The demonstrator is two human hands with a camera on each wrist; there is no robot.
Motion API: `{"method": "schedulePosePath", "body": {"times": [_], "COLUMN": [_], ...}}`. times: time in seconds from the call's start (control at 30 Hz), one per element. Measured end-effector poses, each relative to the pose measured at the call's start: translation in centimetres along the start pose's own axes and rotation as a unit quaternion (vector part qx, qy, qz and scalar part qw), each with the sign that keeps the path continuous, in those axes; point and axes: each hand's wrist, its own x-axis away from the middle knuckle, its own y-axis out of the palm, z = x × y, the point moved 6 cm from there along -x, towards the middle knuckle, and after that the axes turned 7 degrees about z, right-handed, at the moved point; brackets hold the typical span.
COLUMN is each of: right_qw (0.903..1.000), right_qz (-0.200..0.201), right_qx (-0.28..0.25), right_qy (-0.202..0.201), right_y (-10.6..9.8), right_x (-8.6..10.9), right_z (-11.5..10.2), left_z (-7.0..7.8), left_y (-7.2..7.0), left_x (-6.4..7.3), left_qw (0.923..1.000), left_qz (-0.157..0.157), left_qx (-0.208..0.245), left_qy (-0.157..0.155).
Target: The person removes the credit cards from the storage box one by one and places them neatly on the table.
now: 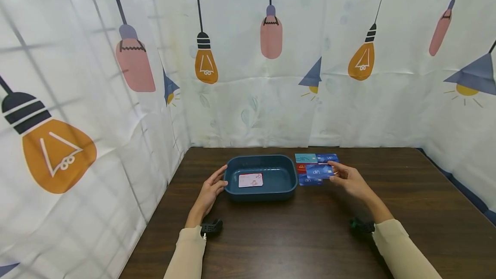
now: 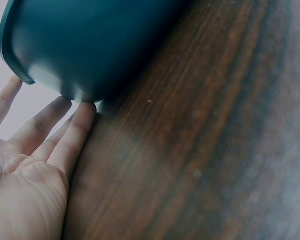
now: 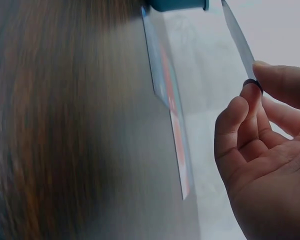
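Observation:
A dark teal plastic tray [image 1: 260, 196] stands on the table, with a white and pink card [image 1: 250, 180] lying flat inside. My left hand [image 1: 209, 190] is at its left end; in the left wrist view its extended fingers [image 2: 82, 122] touch the tray's outer wall. Between thumb and fingertip my right hand [image 1: 351, 181] pinches a blue VIP card [image 1: 319, 171], seen nearly edge-on and raised off the table in the right wrist view. Below and behind that card lie a teal card [image 1: 305, 158], a red card [image 1: 301, 168] and blue cards [image 1: 310, 181], partly covered in the head view.
The dark wooden table [image 1: 279, 240] extends toward me and to the right. A white curtain [image 1: 248, 111] printed with lamps hangs behind it and along both sides. Each wrist wears a black band [image 1: 212, 227].

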Motion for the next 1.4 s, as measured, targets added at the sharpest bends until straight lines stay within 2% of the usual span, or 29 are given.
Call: {"method": "schedulePosePath", "body": {"times": [0.3,0.67,0.9,1.4], "right_qw": [0.9995,0.9979,0.9970,0.9941], "right_qz": [-0.010,-0.026,-0.024,-0.042], "right_qx": [0.006,0.040,0.042,0.055], "right_qy": [0.030,0.044,0.061,0.083], "right_y": [-1.3,-2.4,-3.1,-3.7], "right_x": [0.1,0.4,0.7,1.0], "right_z": [1.6,3.0,4.0,5.2], "left_z": [0.0,-0.3,-0.2,-0.2], "left_y": [0.0,-0.2,-0.2,-0.1], "left_x": [0.0,-0.2,-0.1,-0.2], "left_qw": [1.0000,1.0000,1.0000,0.9999], "left_qz": [-0.005,-0.004,-0.005,0.001], "left_qx": [0.003,-0.001,0.003,0.010], "left_qy": [0.006,0.002,0.003,-0.001]}}
